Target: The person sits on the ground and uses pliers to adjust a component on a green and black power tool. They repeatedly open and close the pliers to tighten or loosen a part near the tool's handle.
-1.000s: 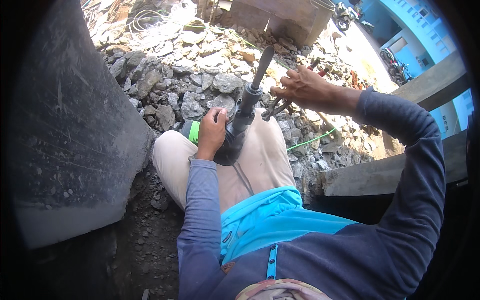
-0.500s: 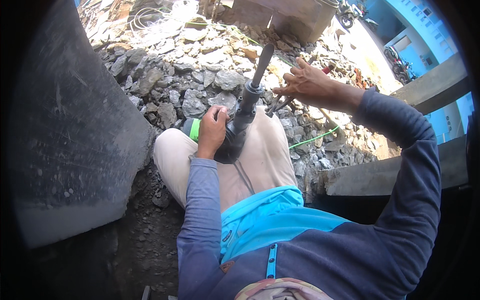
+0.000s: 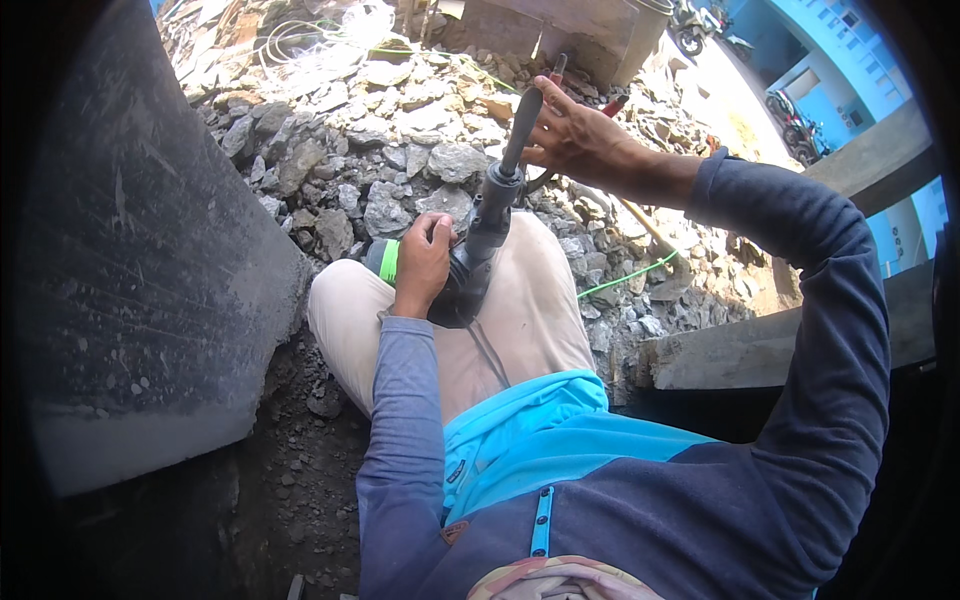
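Note:
A dark grey and green rotary hammer (image 3: 468, 285) lies across my lap, its chisel bit (image 3: 522, 130) pointing up and away. My left hand (image 3: 425, 265) is closed around the hammer's body, thumb on top. Just right of the bit is my right hand (image 3: 580, 135), fingers curled around a red-handled tool (image 3: 615, 105) that looks like pliers. Most of that tool is hidden by the hand and bit; its dark lower end shows close to the hammer's chuck (image 3: 503, 180). A second reddish, partly clear handle end (image 3: 558, 68) sticks up past my fingertips.
Broken rock (image 3: 385, 210) covers the ground ahead. A large dark slab (image 3: 160, 260) stands close on my left, and concrete beams (image 3: 760, 350) lie on the right. A green cable (image 3: 630, 275) crosses the rubble. Farther back are a big container (image 3: 570, 35) and parked motorcycles (image 3: 795, 125).
My right hand has moved left and up, bringing the red-handled tool from beside the chuck to behind the chisel bit. The left hand and the hammer have stayed put.

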Action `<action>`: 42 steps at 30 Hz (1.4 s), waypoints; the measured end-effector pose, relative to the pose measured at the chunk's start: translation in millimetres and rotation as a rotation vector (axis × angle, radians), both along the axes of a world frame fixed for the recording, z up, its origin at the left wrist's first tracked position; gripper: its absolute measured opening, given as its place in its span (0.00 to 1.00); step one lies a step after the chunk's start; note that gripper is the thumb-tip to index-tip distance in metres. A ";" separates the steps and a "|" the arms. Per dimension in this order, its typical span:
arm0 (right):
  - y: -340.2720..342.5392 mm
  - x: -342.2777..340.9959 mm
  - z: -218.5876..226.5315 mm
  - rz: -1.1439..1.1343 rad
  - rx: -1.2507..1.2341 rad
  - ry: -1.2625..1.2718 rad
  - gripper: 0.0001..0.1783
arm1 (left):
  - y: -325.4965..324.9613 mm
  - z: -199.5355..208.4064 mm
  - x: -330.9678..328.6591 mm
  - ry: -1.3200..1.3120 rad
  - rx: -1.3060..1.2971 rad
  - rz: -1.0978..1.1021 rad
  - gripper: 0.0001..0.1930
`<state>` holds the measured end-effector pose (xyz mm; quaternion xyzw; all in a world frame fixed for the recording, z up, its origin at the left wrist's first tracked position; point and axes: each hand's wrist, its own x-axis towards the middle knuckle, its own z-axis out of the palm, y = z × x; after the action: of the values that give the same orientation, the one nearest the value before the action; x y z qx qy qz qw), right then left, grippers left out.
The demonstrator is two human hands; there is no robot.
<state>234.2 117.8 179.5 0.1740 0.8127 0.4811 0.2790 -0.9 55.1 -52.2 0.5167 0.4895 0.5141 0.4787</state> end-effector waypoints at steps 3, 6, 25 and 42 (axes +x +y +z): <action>-3.4 -4.8 0.8 -0.033 -0.011 -0.016 0.27 | -1.0 1.3 -0.2 0.013 0.000 0.004 0.16; -5.4 -8.1 4.6 -0.029 -0.003 -0.021 0.26 | -0.6 2.5 0.0 0.022 0.002 0.000 0.16; -13.6 -9.2 6.8 -0.027 -0.006 0.004 0.28 | -1.2 2.3 -0.2 0.025 -0.003 0.006 0.16; -8.5 -17.9 1.1 -0.037 -0.066 0.050 0.42 | -0.2 0.2 -0.2 0.019 0.013 0.002 0.15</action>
<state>216.3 109.3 180.6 0.1917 0.8315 0.4444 0.2727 -1.2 54.9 -52.1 0.5240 0.4914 0.5128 0.4702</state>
